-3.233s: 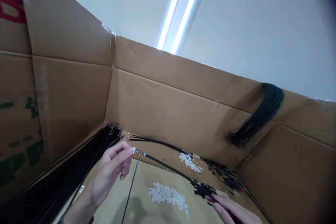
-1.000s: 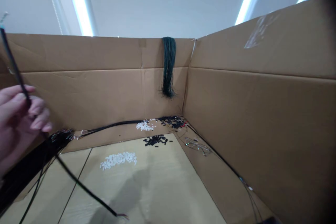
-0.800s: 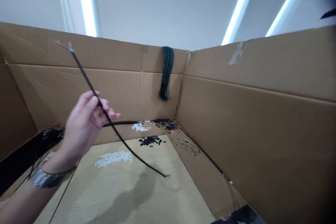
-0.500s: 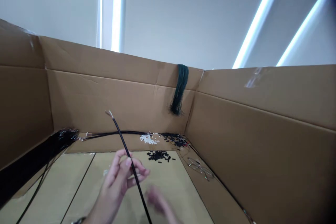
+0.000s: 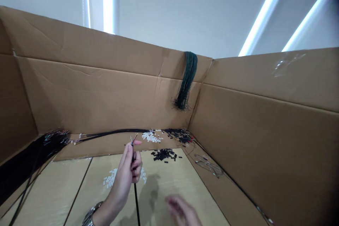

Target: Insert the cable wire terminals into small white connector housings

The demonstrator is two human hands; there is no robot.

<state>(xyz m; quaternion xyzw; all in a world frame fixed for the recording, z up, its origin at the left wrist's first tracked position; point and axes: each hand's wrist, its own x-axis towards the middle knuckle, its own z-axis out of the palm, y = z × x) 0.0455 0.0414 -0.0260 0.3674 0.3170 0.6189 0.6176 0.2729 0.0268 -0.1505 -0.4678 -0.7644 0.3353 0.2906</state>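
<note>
My left hand is closed around a black cable close to its stripped end. Thin bare-ended wires fan out above the thumb, and the rest of the cable hangs down past the bottom of the view. To the right, my right hand is smeared by motion low over the cardboard; its fingers look bent, and whether they hold anything does not show. Small white pieces lie behind and beside my left hand, partly covered by it.
Cardboard walls surround the work surface. A dark green bundle of threads or wires hangs over the back wall. Black cables lie at left. White bits, black short tubes and a loose wire tangle sit toward the back right.
My left hand has shifted its grip up to the cable's stripped end, and the cable now hangs more upright. My right hand has moved right and down. The view has turned slightly.
</note>
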